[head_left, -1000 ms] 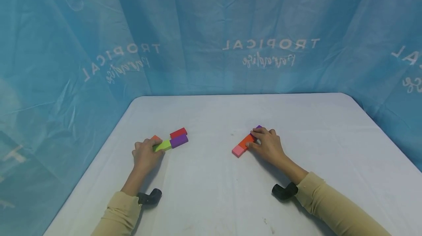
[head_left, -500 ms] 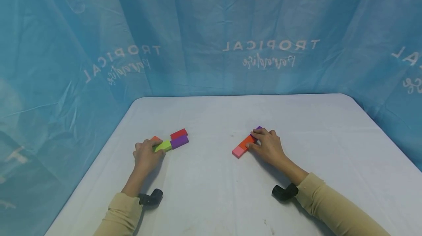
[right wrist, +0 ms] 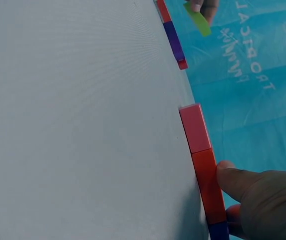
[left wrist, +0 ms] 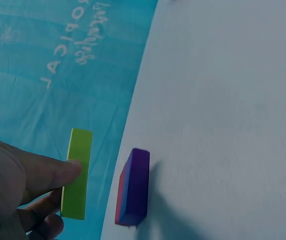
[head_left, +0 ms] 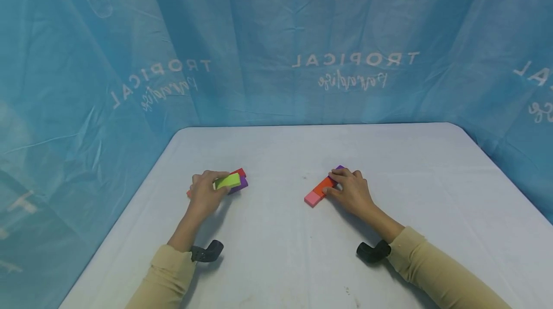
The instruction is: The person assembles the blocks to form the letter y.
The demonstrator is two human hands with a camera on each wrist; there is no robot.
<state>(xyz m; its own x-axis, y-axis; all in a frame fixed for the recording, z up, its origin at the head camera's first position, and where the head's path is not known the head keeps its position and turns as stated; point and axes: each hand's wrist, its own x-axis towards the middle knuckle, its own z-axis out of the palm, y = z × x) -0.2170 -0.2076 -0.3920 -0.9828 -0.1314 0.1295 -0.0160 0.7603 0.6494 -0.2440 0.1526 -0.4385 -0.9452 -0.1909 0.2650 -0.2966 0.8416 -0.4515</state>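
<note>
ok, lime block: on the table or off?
Off the table: the left hand pinches the lime block, and the right wrist view shows it against the blue sheet, apart from the purple block.

White tabletop (head_left: 276, 232) leaves passage between left hand (head_left: 206, 195) and right hand (head_left: 351, 193).

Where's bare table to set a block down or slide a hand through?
Bare: the middle of the white table, between left grip and right grip; also between both grips and the blue curtain.
Crowded: left, where the red block and purple block sit by the raised green block; right, along the pink block and orange block.
</note>
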